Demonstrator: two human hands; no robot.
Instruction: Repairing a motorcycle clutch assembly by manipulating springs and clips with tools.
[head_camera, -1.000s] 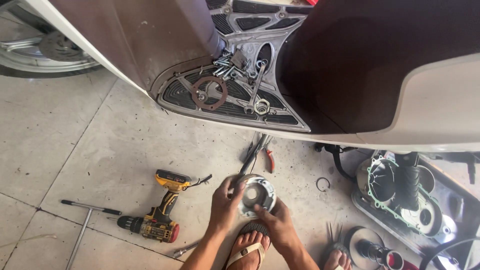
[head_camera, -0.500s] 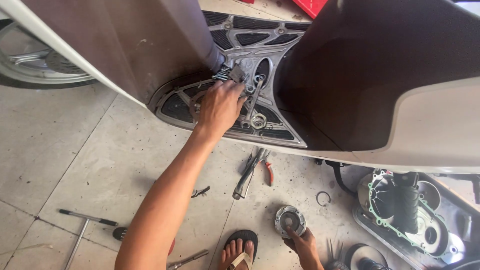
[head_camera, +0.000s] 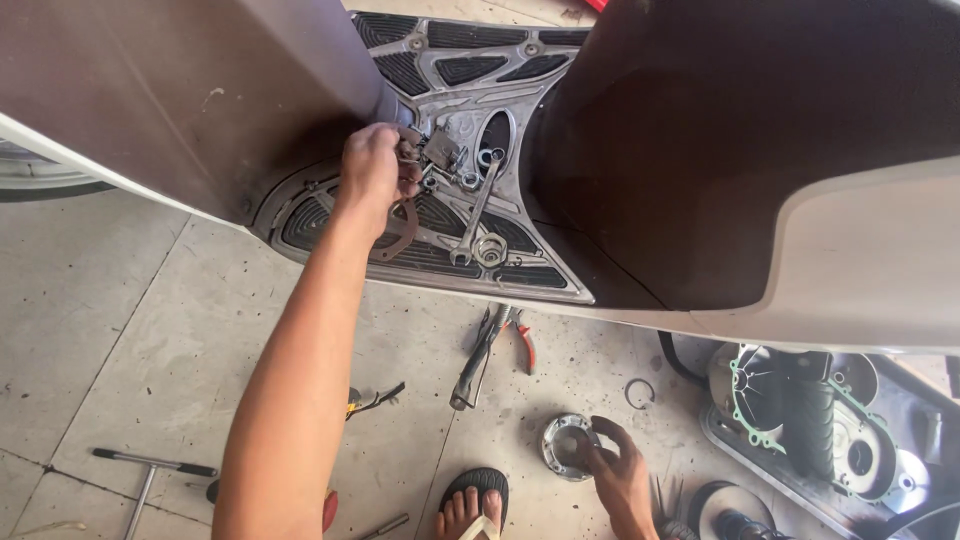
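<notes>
**Left hand up on the footboard, right hand down on the round part**

The left hand (head_camera: 372, 168) is stretched out to the scooter's footboard (head_camera: 440, 262), fingers curled shut around a small metal piece among the loose hardware (head_camera: 445, 155) near the footboard's inner end, right against the brown front panel (head_camera: 180, 90). What exactly sits inside that fist I cannot tell. A brown ring-shaped part (head_camera: 403, 230) lies just under the wrist, and a combination wrench (head_camera: 478, 208) lies slanted across the middle of the footboard, close beside the hand.

Down on the concrete floor (head_camera: 120, 330), the right hand (head_camera: 622, 475) rests on a round metal part (head_camera: 566, 446), fingertips closed over its near rim, pinning it to the ground. A sandalled foot (head_camera: 472, 508) sits just left of that part. Pliers with red handles (head_camera: 498, 345) lie on the floor below the footboard's outer edge, a snap ring (head_camera: 640, 393) sits between them and the open engine case (head_camera: 810, 425) at the right, and a T-handle tool (head_camera: 150, 470) lies off to the left.
</notes>
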